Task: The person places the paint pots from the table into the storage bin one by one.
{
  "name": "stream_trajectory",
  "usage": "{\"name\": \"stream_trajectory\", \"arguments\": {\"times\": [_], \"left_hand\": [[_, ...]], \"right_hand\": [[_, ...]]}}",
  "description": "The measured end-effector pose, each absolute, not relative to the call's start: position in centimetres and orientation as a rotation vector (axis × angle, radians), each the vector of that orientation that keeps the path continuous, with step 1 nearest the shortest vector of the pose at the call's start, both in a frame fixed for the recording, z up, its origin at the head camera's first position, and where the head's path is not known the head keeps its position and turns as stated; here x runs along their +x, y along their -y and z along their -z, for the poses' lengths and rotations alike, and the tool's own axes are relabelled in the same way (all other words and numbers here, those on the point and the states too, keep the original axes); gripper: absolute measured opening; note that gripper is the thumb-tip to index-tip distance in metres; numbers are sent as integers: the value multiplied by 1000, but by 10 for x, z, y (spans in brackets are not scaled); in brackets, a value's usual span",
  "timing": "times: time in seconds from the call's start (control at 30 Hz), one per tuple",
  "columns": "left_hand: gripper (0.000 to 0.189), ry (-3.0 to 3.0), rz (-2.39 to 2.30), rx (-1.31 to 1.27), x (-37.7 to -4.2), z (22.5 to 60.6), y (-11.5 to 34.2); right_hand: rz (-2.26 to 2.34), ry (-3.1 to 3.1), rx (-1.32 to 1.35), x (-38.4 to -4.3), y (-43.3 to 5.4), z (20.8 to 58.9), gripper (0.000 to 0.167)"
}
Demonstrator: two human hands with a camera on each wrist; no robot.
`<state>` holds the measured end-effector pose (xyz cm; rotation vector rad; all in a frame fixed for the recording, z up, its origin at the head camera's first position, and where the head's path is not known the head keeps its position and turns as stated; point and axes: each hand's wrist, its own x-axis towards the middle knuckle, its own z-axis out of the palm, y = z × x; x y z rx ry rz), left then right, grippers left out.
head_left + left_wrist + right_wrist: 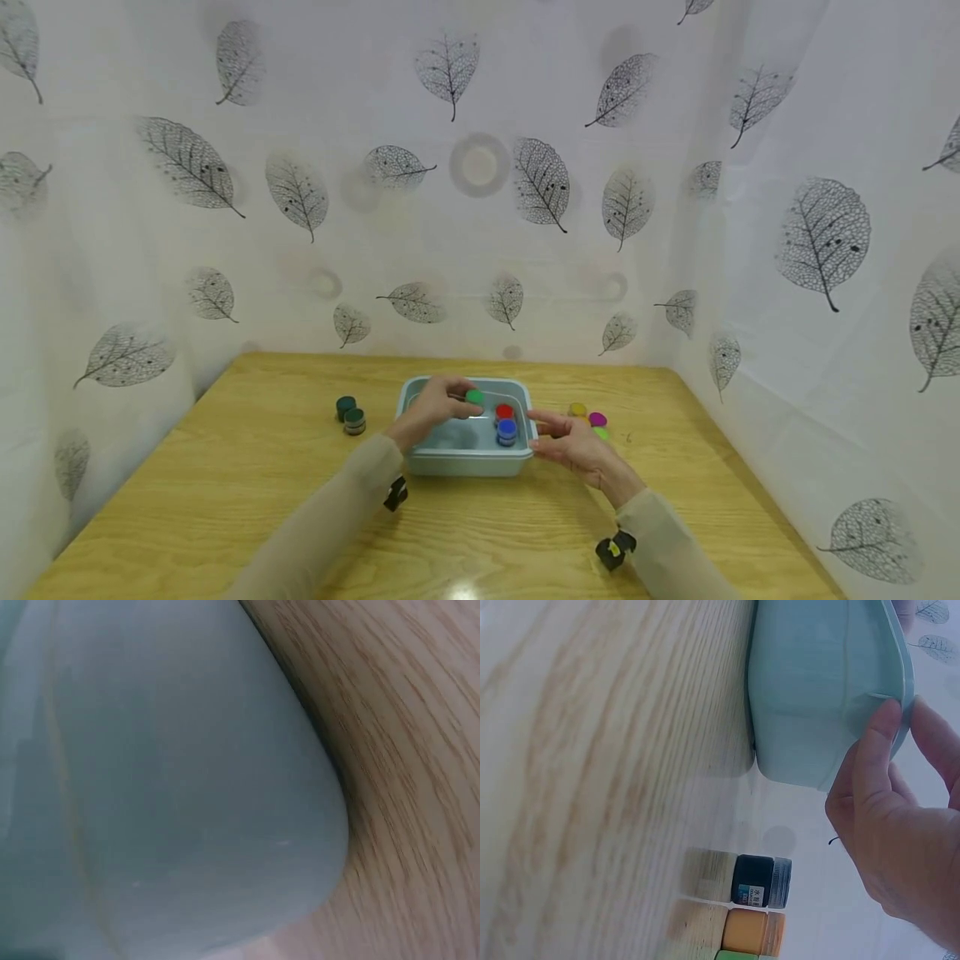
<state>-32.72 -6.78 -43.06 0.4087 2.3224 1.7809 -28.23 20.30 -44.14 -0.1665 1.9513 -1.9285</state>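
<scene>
A pale blue plastic bin [463,455] stands on the table, with a red-lidded paint jar [504,412] and a blue-lidded paint jar [507,432] at its right side. Reaching over the near left of the bin, my left hand [437,407] holds a green-lidded paint jar [475,397] between thumb and fingers. My right hand [583,450] pinches the bin's right rim, thumb and fingers on either side of the edge, as the right wrist view shows. The left wrist view has only the bin's outer wall [187,780]; that hand is out of sight there.
Two dark green jars [355,422] stand left of the bin. To its right, behind my right hand, is a cluster with yellow [577,409], magenta [597,419] and light green [601,433] lids, plus an orange jar [745,931]. A leaf-patterned curtain [480,250] surrounds the wooden table [285,483].
</scene>
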Motion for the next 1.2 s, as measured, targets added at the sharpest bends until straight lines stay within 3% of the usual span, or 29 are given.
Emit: {"name": "stream_trajectory", "arguments": {"times": [0.63,0.87,1.2], "left_hand": [[41,-2335,-1653,329,-341,435,50],[48,-2335,-1631,101,-340,435,49],[45,-2378,-1557,4,-338,435,48]], "right_hand": [[1927,-1946,-185,-283,-202,442,63],[1915,-1955,-191,-282,-202,443,63],[1925,-1961,-192,-282,-202,443,64]]}}
